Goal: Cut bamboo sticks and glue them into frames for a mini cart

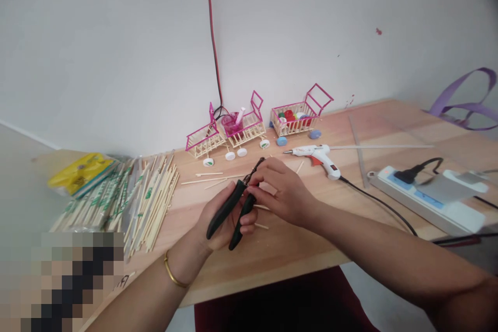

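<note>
My left hand [208, 213], with a gold bangle at its wrist, is wrapped round a pair of pliers [226, 210]. The pliers have dark handles, spread apart and pointing toward me, while the metal jaws point away. My right hand [288, 193] is closed at the pliers' pivot, its thumb and fingertips pressed on the metal part. Those fingers partly cover the jaws, so I cannot tell whether a small piece is between them. Loose thin wooden sticks [213, 181] lie on the table just beyond and beneath my hands.
Bundled wooden sticks [157, 202] and a yellow packet [82, 172] lie left. Little stick-built carts [204, 140] with pink rims stand by the wall; another cart [294, 119] holds colourful items. A white glue gun [317, 155] and power strip [424, 197] with cables are right.
</note>
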Available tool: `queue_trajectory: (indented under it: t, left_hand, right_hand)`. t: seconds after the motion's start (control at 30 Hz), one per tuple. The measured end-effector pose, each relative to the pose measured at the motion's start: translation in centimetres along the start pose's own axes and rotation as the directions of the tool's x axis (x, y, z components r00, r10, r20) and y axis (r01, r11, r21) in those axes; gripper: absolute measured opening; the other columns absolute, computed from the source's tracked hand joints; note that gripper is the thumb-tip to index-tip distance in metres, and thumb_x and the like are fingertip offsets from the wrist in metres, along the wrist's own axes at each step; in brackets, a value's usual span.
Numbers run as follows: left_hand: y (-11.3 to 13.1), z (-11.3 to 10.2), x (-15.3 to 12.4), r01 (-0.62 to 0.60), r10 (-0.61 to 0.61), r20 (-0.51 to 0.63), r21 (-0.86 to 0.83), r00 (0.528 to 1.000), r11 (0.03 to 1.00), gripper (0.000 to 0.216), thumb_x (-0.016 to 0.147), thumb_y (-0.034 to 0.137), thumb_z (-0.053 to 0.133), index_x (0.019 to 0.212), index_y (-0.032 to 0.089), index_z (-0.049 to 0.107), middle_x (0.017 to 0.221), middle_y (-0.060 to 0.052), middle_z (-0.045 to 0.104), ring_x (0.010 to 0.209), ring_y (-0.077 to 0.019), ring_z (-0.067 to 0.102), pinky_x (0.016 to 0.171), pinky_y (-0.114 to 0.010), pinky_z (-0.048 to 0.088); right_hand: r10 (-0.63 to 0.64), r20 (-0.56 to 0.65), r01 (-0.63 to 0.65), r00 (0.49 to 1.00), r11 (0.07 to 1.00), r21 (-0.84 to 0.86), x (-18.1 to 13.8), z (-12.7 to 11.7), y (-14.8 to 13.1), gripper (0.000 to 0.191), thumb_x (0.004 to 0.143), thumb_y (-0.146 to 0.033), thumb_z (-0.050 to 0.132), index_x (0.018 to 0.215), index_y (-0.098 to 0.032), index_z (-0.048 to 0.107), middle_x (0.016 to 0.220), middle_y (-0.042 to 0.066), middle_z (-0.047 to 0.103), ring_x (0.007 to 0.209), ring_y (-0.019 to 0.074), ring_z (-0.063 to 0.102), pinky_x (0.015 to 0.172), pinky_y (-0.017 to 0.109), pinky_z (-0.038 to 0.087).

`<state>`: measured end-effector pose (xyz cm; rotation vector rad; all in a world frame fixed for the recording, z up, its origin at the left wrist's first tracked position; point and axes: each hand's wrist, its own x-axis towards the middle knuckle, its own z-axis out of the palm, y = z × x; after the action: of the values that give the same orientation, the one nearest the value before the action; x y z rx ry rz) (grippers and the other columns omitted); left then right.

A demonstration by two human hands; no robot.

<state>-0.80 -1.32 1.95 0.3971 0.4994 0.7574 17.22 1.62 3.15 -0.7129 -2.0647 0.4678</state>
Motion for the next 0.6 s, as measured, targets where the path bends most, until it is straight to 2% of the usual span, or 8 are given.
queue_trajectory:
  t: [0.1, 0.17, 0.33, 0.47, 0.6]
  left_hand:
    - [-0.2, 0.0, 0.0, 0.015, -0.015, -0.005, 0.015, 1.0, 1.0, 0.029, 0.086, 0.044, 0.057, 0.09, 0.017, 0.063, 0.08, -0.004, 0.059, 0.056, -0.0109, 0.044, 0.047, -0.022, 0.033]
    - [-0.1, 0.1, 0.0, 0.022, -0.022, 0.01, 0.023, 1.0, 1.0, 0.032, 0.087, 0.045, 0.055, 0.092, 0.015, 0.064, 0.085, -0.008, 0.063, 0.055, -0.0099, 0.042, 0.046, -0.02, 0.031]
    - [0.4, -0.1, 0.0, -0.004, 0.004, 0.056, 0.005, 0.998, 1.0, 0.041, 0.09, 0.049, 0.047, 0.093, 0.012, 0.063, 0.103, -0.022, 0.065, 0.053, -0.0073, 0.039, 0.043, -0.017, 0.027]
    - [0.6, -0.2, 0.1, -0.033, 0.035, 0.058, -0.03, 0.998, 0.999, 0.043, 0.091, 0.05, 0.044, 0.088, 0.011, 0.063, 0.104, -0.023, 0.065, 0.052, -0.0061, 0.038, 0.041, -0.015, 0.027]
    - [0.8, -0.2, 0.1, -0.038, 0.039, 0.054, -0.031, 0.998, 0.999, 0.042, 0.091, 0.05, 0.045, 0.087, 0.012, 0.062, 0.102, -0.022, 0.066, 0.051, -0.0061, 0.038, 0.04, -0.015, 0.027]
  right_hand:
    - [0.03, 0.026, -0.032, 0.999, 0.998, 0.06, 0.1, 0.0, 0.0, 0.01, 0.088, -0.017, 0.051, 0.079, -0.02, 0.053, 0.081, 0.004, 0.053, 0.08, 0.0178, 0.05, 0.074, 0.034, 0.041]
    - [0.099, 0.006, -0.099, 0.995, 0.987, 0.129, 0.2, -0.3, -0.1, 0.011, 0.088, -0.016, 0.048, 0.078, -0.02, 0.049, 0.078, 0.003, 0.05, 0.076, 0.0165, 0.048, 0.069, 0.032, 0.04]
    - [0.296, -0.212, -0.245, 0.931, 0.94, 0.239, 0.3, -1.4, 0.3, 0.017, 0.095, -0.025, 0.04, 0.079, -0.022, 0.041, 0.073, -0.001, 0.042, 0.067, 0.0148, 0.042, 0.065, 0.032, 0.037]
    - [0.356, -0.278, -0.237, 0.892, 0.893, 0.383, 0.2, -1.7, 0.7, 0.023, 0.098, -0.033, 0.035, 0.077, -0.023, 0.038, 0.069, -0.002, 0.04, 0.063, 0.0141, 0.041, 0.062, 0.032, 0.036]
    - [0.349, -0.237, -0.234, 0.907, 0.884, 0.405, 0.0, -1.5, 0.8, 0.034, 0.099, -0.037, 0.033, 0.069, -0.023, 0.037, 0.064, -0.002, 0.037, 0.058, 0.013, 0.038, 0.058, 0.031, 0.034]
